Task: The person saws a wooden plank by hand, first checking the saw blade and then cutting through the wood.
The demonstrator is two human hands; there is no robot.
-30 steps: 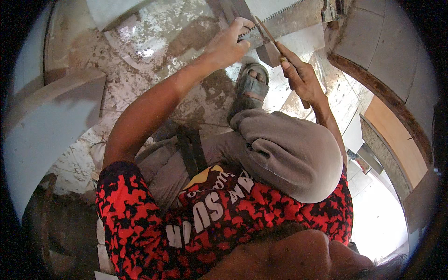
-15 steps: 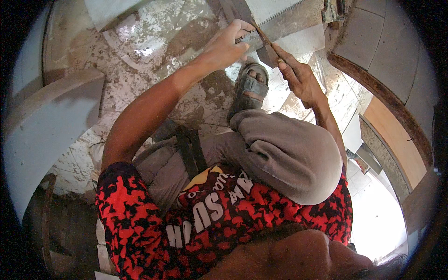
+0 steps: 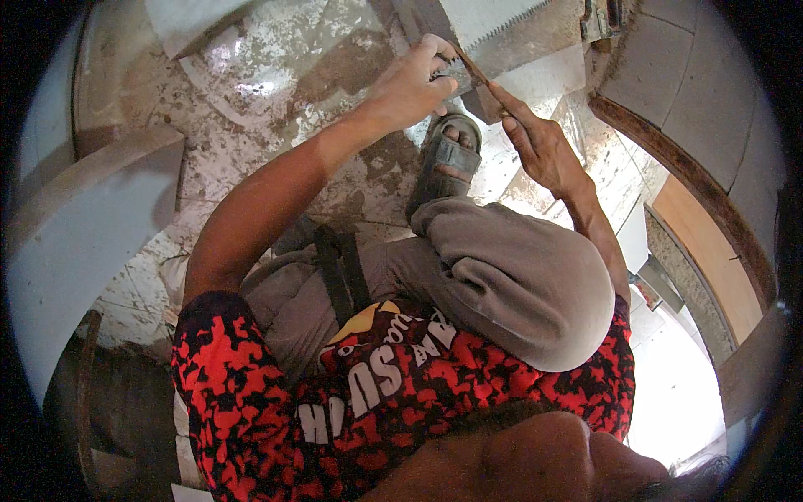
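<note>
A long toothed saw blade [image 3: 527, 25] lies at the top of the view, with a dark block [image 3: 480, 102] under its near end. My left hand [image 3: 415, 82] has its fingers curled over the toothed end of the blade. My right hand [image 3: 542, 151] is closed round a thin brown file-like tool [image 3: 478, 72], whose tip reaches up to the teeth beside my left fingers; its near part is hidden in my palm. My sandalled foot [image 3: 443, 167] is just below the dark block, by my bent knee [image 3: 527, 284].
A pale curved panel [image 3: 92, 217] stands at left. At right are a tiled curved ledge [image 3: 694, 100] with a brown edge and a light wooden board [image 3: 694, 251]. A metal fitting [image 3: 600, 21] is at the top right. The floor [image 3: 276, 75] is stained with debris.
Both my hands have shifted a little down toward my body, and the tool in my right hand has moved slightly down with it.
</note>
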